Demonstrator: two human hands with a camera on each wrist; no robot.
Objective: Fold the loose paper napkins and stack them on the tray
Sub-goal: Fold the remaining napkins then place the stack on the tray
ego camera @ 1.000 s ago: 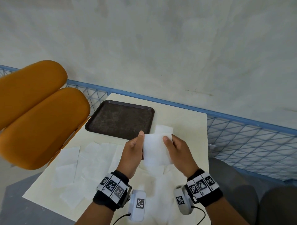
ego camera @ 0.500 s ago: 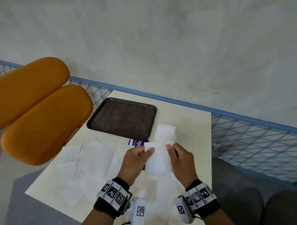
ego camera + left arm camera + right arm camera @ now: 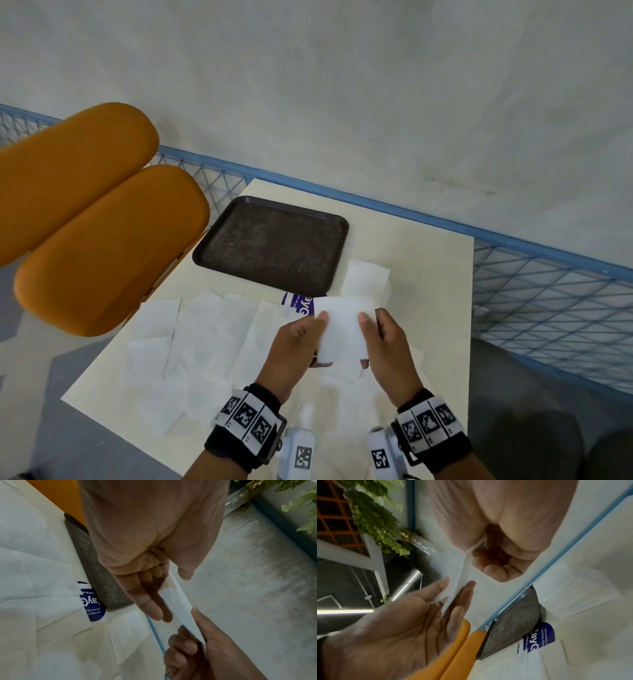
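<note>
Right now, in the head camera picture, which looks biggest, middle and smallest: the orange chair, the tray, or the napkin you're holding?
1. orange chair, though it sits nearer the camera's side
2. tray
3. held napkin, smallest, partly covered by both hands

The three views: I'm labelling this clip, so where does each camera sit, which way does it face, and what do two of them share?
Head: worn on the head, facing forward and down at the table, tray and held napkin; shows left hand, right hand, both wristbands.
Left wrist: looks along the left hand at the napkin; right hand enters below.
Right wrist: looks along the right hand, image inverted; left hand enters.
Shared: both wrist views show the napkin, tray and blue label.
</note>
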